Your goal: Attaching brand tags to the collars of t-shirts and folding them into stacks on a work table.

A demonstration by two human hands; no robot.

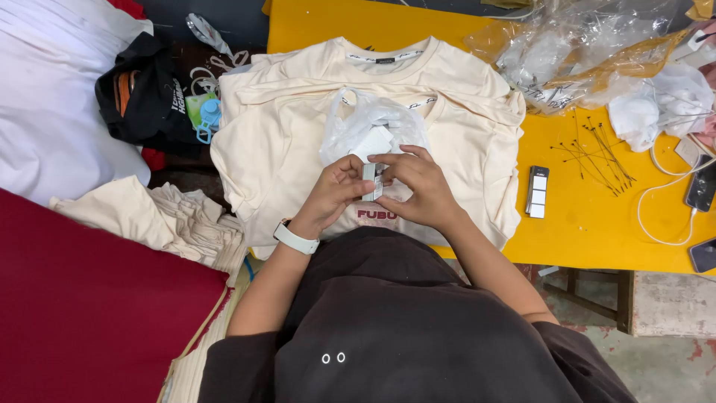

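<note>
White tag stack (pixel 371 181) upright, long axis vertical

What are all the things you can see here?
Cream shirts: two at least, stacked flat on the table, under the hands.
Yellow table: one, right side.
Small clear bag: one, on the shirts.
Tag stack: one, black and white, on the table.
Thin fastener pins: many, dark, scattered.
Crumpled plastic: heap, top right.
Phones: two, dark, right edge.
Cream cloth pile: left.
Red surface: bottom left.
Small tag: one, held by both hands.
Left hand, white wristband: one.
Right hand: one.
</note>
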